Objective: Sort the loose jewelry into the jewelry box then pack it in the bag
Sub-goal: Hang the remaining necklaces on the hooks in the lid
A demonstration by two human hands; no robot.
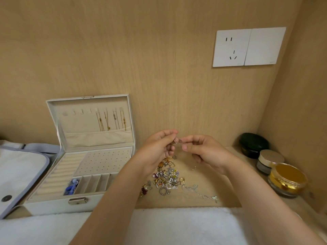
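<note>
Loose jewelry [167,175] lies in a tangled heap on the wooden shelf [228,190], just right of the jewelry box [53,206] and below both hands. It mixes silver hearts, rings, pearls, and gold and red bits. A thin silver chain [200,191] trails from it toward the near right.

The left hand [157,147] and right hand [205,151] are raised above the heap with their fingertips meeting. Each pinches, between thumb and forefinger, one side of a small piece [175,141] with a pinkish-gold glint. Its shape is too small to make out.

The jewelry box stands open with its lid upright against the far wall. Four gold necklaces [110,121] hang from hooks on the right half of the lid. In the tray, ring rolls run down the left and a perforated earring panel sits at the far right. A row of slots lines the near edge, and the leftmost slot holds blue jewelry [71,187]. A metal clasp [77,200] sits on the front wall.

The bag [19,167], white with pale blue trim and a dark snap, lies touching the box's left side.

A white socket plate [231,47] and a blank plate [264,45] are on the far wall. A faint mark in the blank plate's lower corner is unreadable.

At far right stand a dark green jar [253,144], a silver-lidded jar [269,160] with a blurred label, and a gold-lidded jar [287,179]. A white towel [177,225] covers the near edge.
</note>
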